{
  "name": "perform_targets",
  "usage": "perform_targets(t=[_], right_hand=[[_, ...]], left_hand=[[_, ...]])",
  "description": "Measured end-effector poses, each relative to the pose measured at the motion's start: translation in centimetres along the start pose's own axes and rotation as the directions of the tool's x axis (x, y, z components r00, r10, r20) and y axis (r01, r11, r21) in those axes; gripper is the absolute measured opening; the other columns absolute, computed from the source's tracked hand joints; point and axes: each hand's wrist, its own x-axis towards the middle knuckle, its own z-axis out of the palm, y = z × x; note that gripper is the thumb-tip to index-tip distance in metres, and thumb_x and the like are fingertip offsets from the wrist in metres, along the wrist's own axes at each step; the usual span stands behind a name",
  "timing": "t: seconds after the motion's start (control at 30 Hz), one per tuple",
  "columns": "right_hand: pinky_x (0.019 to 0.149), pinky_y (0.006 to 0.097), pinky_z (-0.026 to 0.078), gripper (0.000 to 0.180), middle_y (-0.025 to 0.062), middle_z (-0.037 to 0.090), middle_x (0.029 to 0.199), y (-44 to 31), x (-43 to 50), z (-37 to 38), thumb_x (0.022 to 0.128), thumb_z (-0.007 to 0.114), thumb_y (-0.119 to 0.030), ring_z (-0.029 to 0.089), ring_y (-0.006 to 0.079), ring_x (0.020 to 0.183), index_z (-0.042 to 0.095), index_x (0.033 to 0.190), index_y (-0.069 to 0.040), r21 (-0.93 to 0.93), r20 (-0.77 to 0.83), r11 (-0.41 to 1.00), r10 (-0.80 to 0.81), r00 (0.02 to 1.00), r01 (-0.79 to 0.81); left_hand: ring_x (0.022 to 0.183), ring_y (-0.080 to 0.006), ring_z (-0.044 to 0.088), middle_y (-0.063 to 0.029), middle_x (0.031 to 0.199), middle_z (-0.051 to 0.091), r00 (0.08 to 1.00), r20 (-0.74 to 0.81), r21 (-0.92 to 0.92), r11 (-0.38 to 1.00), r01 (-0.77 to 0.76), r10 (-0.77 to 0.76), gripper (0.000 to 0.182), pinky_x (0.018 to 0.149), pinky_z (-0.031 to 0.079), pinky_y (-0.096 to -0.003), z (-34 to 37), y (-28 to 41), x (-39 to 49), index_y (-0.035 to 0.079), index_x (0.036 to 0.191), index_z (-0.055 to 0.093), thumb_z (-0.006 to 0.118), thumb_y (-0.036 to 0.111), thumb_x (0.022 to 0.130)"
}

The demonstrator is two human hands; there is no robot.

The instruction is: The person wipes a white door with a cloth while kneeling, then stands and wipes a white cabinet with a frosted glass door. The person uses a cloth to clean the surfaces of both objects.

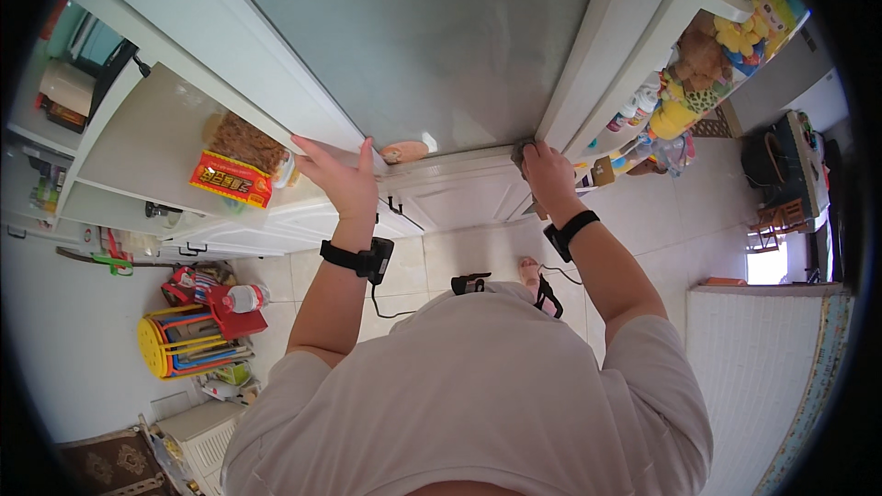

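Before me stands a white cabinet door with a large glass panel (427, 48). My right hand (549, 169) grips a dark grey cloth (521, 151), pressed at the lower right corner of the glass beside the white frame (606, 34). Most of the cloth is hidden under my fingers. Thumb and fingers spread, my left hand (339, 179) rests against the lower end of the left white frame (275, 62) and holds nothing. A pinkish oval shape (404, 151) shows at the bottom left of the glass; I cannot tell what it is.
Left of the door, an open shelf (138, 138) holds a red and yellow packet (231, 178). Plush toys (703, 55) and bottles (637, 105) fill shelves on the right. Stacked stools (182, 344), a plastic bottle (246, 298) and a white brick-patterned surface (751, 358) stand around me.
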Motion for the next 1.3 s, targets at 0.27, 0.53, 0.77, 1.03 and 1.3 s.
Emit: perform_targets(t=[0.27,0.53,0.77,1.03,1.3], right_hand=[[0.061,0.037,0.052,0.012,0.0094,0.055,0.079,-4.6,1.2,3.2,0.075,0.059,-0.011,0.062,0.0255,0.073,0.052,0.084,-0.007,0.102,-0.088,0.979,-0.167,0.982,0.175],[0.064,0.0357,0.051,0.012,0.0084,0.055,0.084,-12.0,3.2,3.3,0.076,0.056,-0.009,0.062,0.0254,0.075,0.054,0.088,-0.008,0.235,-0.072,0.865,-0.44,0.895,0.444],[0.067,0.0386,0.051,0.009,0.0079,0.056,0.084,-5.1,1.3,2.1,0.079,0.056,-0.011,0.062,0.0261,0.077,0.056,0.089,-0.01,0.214,-0.04,0.941,-0.262,0.964,0.264],[0.06,0.0378,0.053,0.007,0.0084,0.056,0.079,-0.1,0.1,1.3,0.08,0.057,-0.012,0.062,0.0253,0.072,0.054,0.082,-0.007,0.071,-0.149,0.995,-0.052,0.987,0.063],[0.057,0.0381,0.052,0.008,0.011,0.058,0.081,-7.8,2.1,2.5,0.078,0.056,-0.007,0.064,0.0277,0.069,0.056,0.085,-0.005,0.19,-0.018,0.944,-0.272,0.962,0.27]], left_hand=[[0.115,-0.044,0.033,-0.0336,0.129,0.023,1.0,-0.001,0.025,1.0,-0.008,0.008,0.11,0.099,0.029,-0.044,0.2,-0.2,-0.1,-0.003,0.145,-0.005,0.077,0.021,0.076],[0.119,-0.0464,0.029,-0.0357,0.133,0.019,0.999,0.032,-0.004,1.0,0.027,-0.027,0.111,0.101,0.027,-0.0465,0.1,-0.2,-0.1,-0.003,0.145,-0.007,0.077,0.022,0.076],[0.117,-0.045,0.031,-0.0343,0.13,0.022,1.0,0.023,-0.014,1.0,0.011,-0.011,0.11,0.1,0.028,-0.0458,0.1,-0.2,0.0,-0.003,0.145,-0.006,0.076,0.02,0.076],[0.112,-0.042,0.033,-0.0312,0.125,0.025,1.0,-0.007,0.005,1.0,-0.019,0.019,0.109,0.098,0.029,-0.043,0.1,-0.2,-0.1,-0.002,0.145,-0.006,0.076,0.018,0.076],[0.112,-0.042,0.033,-0.0316,0.126,0.024,1.0,0.01,-0.048,0.999,0.013,-0.013,0.11,0.099,0.029,-0.0432,0.1,0.0,-0.1,-0.003,0.145,-0.006,0.076,0.018,0.076]])
